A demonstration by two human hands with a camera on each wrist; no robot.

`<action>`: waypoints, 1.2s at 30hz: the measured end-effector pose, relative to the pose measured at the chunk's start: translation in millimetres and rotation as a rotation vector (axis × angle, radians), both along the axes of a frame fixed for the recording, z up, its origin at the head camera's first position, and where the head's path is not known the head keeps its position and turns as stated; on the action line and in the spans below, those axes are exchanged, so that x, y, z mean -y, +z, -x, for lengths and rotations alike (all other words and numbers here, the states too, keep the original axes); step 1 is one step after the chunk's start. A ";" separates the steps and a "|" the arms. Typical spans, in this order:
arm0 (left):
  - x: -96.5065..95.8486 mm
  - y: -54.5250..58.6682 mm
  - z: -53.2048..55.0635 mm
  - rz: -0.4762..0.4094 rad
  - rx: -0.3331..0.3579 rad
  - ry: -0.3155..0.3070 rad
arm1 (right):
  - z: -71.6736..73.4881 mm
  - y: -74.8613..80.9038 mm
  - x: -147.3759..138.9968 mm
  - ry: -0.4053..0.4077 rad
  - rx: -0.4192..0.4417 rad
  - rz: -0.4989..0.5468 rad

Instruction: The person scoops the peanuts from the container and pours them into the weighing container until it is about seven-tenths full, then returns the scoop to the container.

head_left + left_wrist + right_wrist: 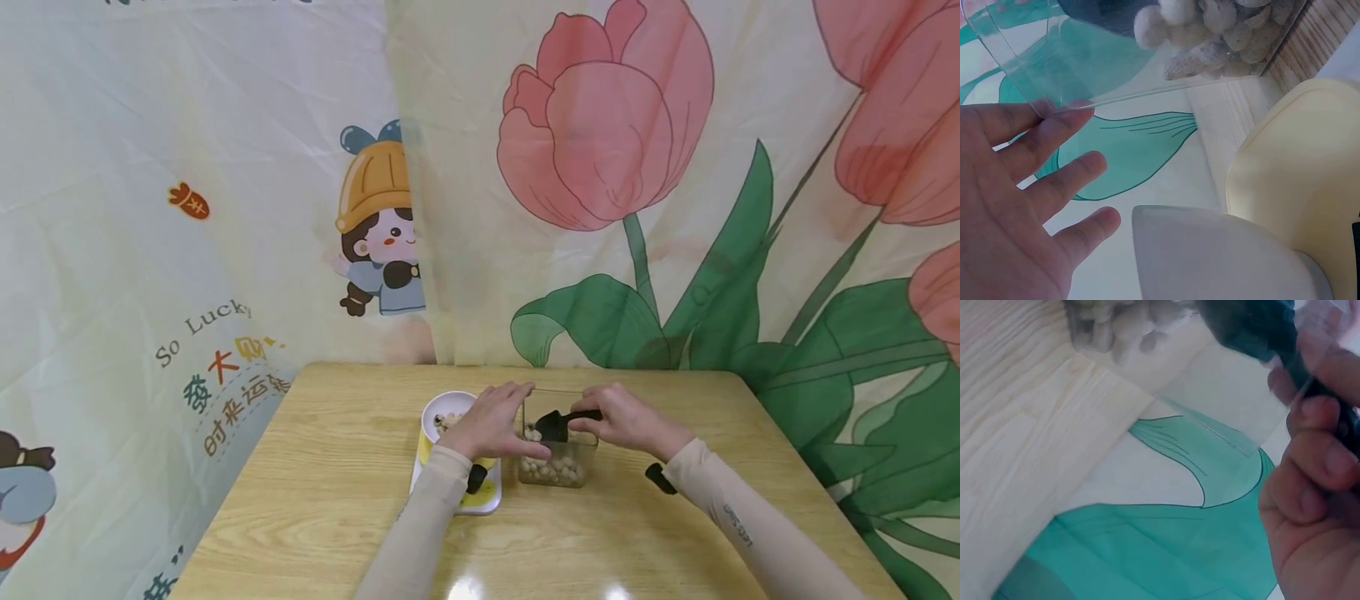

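Observation:
A clear plastic box (558, 475) holds a layer of pale, rounded pieces (1216, 37) at its bottom. My right hand (626, 421) grips the handle of a small black scoop (552, 427), whose blade dips inside the box. At the box's left side is my left hand (491, 425), fingers spread and fairly straight; two of its fingertips (1079, 117) touch the rim. A white bowl (429, 408) with some of the pale pieces sits just left of that hand, partly covered by it. Under the bowl is a white and yellow platform (487, 500).
All this stands on a light wood-grain table (337, 483). A printed cloth (465, 167) with tulips and cartoon figures hangs directly behind the table's back edge. Small black devices (660, 478) sit at both wrists.

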State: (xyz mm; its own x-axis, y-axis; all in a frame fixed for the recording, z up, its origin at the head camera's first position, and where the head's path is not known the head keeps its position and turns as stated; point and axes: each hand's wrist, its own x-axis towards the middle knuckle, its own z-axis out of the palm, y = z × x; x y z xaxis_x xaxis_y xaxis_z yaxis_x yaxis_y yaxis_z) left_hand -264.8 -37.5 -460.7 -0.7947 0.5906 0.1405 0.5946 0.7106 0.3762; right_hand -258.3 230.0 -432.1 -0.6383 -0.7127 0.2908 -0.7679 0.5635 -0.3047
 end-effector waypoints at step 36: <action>2.3 -4.1 -2.3 -0.033 0.037 0.014 | -22.1 -20.8 -14.8 -0.177 0.228 0.249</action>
State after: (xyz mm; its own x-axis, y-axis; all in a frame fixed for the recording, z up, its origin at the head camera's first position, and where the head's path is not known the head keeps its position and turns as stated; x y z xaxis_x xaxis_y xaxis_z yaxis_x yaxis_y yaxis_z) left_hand -262.6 -39.8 -464.7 -0.8077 0.5751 0.1301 0.5702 0.7056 0.4207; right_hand -236.2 244.8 -452.8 -0.8133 -0.5113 0.2777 -0.5624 0.5684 -0.6005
